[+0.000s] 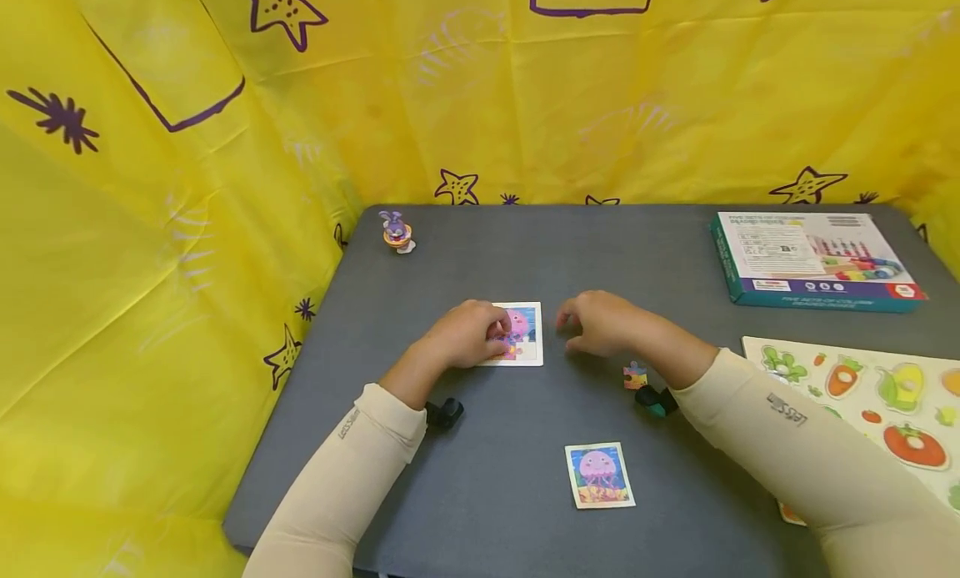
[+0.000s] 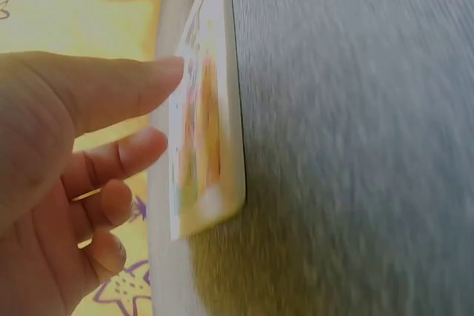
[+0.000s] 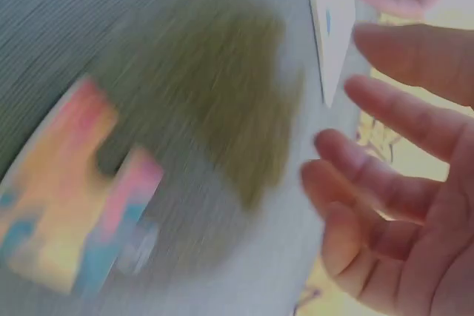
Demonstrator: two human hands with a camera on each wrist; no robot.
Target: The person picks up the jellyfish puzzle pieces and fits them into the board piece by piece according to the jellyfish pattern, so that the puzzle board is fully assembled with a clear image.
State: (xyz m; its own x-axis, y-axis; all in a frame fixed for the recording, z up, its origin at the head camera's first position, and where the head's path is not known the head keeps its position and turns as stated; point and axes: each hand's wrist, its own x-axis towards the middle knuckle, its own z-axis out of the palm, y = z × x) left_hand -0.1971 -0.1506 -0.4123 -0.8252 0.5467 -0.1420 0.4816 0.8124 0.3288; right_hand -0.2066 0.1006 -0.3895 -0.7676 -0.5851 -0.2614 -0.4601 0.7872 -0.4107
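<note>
A small white-framed jigsaw puzzle [image 1: 538, 357] with a pink jellyfish picture lies on the dark table, a pale gap showing at its lower right. Over its left part is my left hand [image 1: 467, 334], which hides some of the picture. The left wrist view shows that thumb [image 2: 152, 86] at the puzzle's surface, with the other fingers loosely bent and apart from it. Just right of the frame hovers my right hand [image 1: 600, 321], fingers loosely bent around nothing. A loose jigsaw piece [image 3: 59, 190], orange, pink and blue, lies on the table below the right wrist.
A jellyfish picture card [image 1: 600, 478] lies near the front. To the right are a boxed bead set [image 1: 825, 265] and a board with vegetable pictures [image 1: 851, 386], partly behind my right sleeve. A small purple rabbit toy [image 1: 395, 230] stands at the back left. Yellow cloth [image 1: 480, 103] hangs behind the table.
</note>
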